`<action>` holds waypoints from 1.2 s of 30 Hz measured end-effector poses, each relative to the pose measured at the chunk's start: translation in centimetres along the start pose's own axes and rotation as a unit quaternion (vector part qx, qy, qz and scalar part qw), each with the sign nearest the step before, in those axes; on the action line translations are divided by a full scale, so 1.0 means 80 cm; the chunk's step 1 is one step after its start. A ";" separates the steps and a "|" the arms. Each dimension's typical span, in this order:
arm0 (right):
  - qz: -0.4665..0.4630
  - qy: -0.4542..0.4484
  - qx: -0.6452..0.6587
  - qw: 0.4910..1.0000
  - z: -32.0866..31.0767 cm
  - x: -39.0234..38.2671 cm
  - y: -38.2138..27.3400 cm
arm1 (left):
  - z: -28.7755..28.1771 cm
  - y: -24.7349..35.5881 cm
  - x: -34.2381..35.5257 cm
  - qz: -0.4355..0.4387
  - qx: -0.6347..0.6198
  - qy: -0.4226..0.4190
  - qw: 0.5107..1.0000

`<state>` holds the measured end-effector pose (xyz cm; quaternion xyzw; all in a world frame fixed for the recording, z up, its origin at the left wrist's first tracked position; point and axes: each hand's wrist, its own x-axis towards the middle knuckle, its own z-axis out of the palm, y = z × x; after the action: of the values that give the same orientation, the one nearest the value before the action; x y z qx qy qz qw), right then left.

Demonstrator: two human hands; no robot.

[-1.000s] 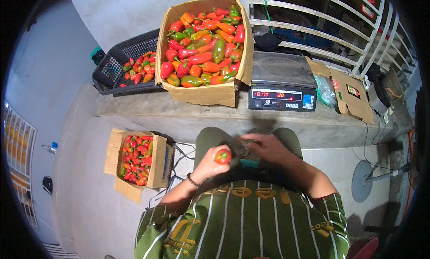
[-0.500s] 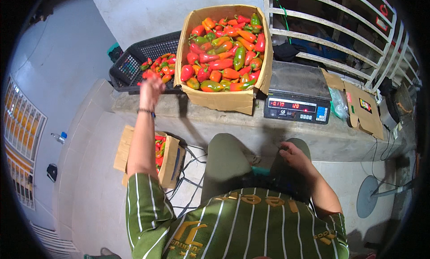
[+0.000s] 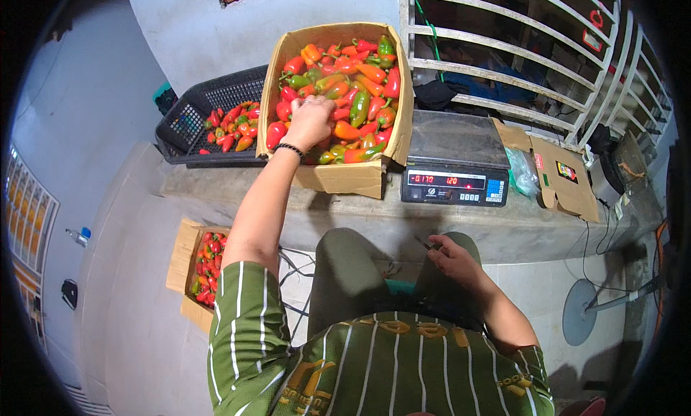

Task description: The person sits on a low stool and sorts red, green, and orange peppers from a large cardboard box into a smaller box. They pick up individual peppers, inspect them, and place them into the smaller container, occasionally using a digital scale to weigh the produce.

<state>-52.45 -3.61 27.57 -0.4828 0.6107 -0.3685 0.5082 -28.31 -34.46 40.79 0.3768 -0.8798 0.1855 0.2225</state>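
Note:
Red, orange and green peppers fill a large cardboard box [image 3: 345, 178]. My left hand [image 3: 312, 121] reaches over its near side, fingers curled down onto a pepper among the others; the fingertips are hidden. Left of the box, a black plastic crate [image 3: 180, 121] holds a smaller heap of mostly red peppers [image 3: 234, 124]. My right hand [image 3: 453, 261] rests by my right knee, closed around a small dark pointed tool [image 3: 423, 242] whose exact kind is too small to make out.
A digital scale [image 3: 455, 160] stands right of the box on the concrete ledge [image 3: 345, 211]. Flattened cardboard [image 3: 565, 173] and a clear plastic bag [image 3: 521, 170] lie beyond it. On the floor at left sits a smaller open box [image 3: 191, 312] of red peppers. White metal bars [image 3: 504, 31] rise behind.
My left hand has moved right, from over the black crate into the large cardboard box. My right hand remains near my knee, its dark tool now showing more plainly. The view has shifted slightly.

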 end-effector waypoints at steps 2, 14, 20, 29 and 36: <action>-0.023 0.009 -0.026 0.999 -0.001 0.002 -0.009 | -0.012 0.000 -0.005 -0.091 -0.111 0.104 0.984; -0.197 -0.098 0.120 0.968 0.044 0.008 -0.066 | 0.016 0.182 -0.184 -0.219 -0.952 -0.034 0.214; -0.124 -0.088 0.173 0.973 0.043 0.003 -0.077 | 0.035 0.210 -0.217 -0.251 -0.960 -0.059 0.109; -0.098 -0.052 0.195 0.975 0.051 0.011 -0.074 | 0.030 0.222 -0.244 -0.230 -0.765 -0.017 0.602; -0.233 0.002 0.025 0.972 0.069 0.028 -0.045 | 0.025 0.246 -0.238 -0.181 -0.447 -0.002 0.876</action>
<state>-46.36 -6.50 29.16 -0.5980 0.4731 -0.4927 0.4194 -31.72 -11.63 25.88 0.3905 -0.7855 -0.2723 0.3953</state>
